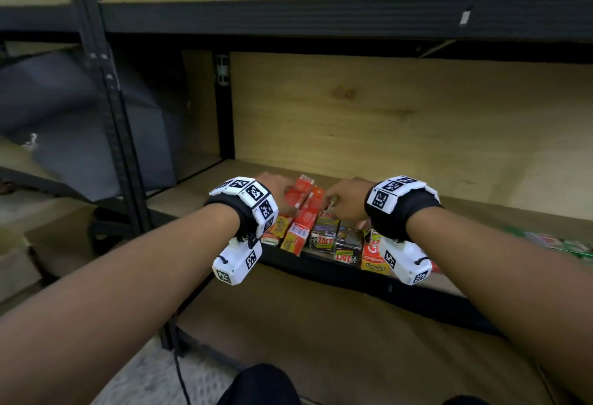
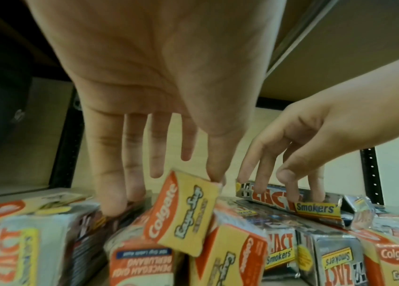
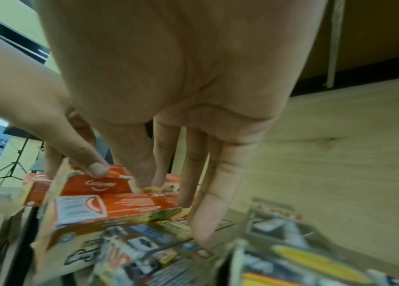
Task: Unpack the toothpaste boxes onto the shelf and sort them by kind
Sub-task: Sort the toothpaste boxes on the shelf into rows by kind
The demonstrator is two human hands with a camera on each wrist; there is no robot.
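Left hand (image 2: 144, 77) is pinching a tilted Colgate box (image 2: 183, 216) between thumb and fingers. Right hand (image 2: 316, 135) is touching a ZACT Smokers box (image 2: 316, 208) with its fingertips; whether it is grasping, I cannot tell. Both boxes are sitting atop the mixed pile (image 1: 324, 238) at the shelf's (image 1: 497, 212) front edge.

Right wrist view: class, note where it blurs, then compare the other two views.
Right wrist view: the silver-and-black Zact boxes nearest the lens smear; left wrist view: the tilted orange-and-yellow Colgate box reads clearly; head view: dim, soft at the right edge.
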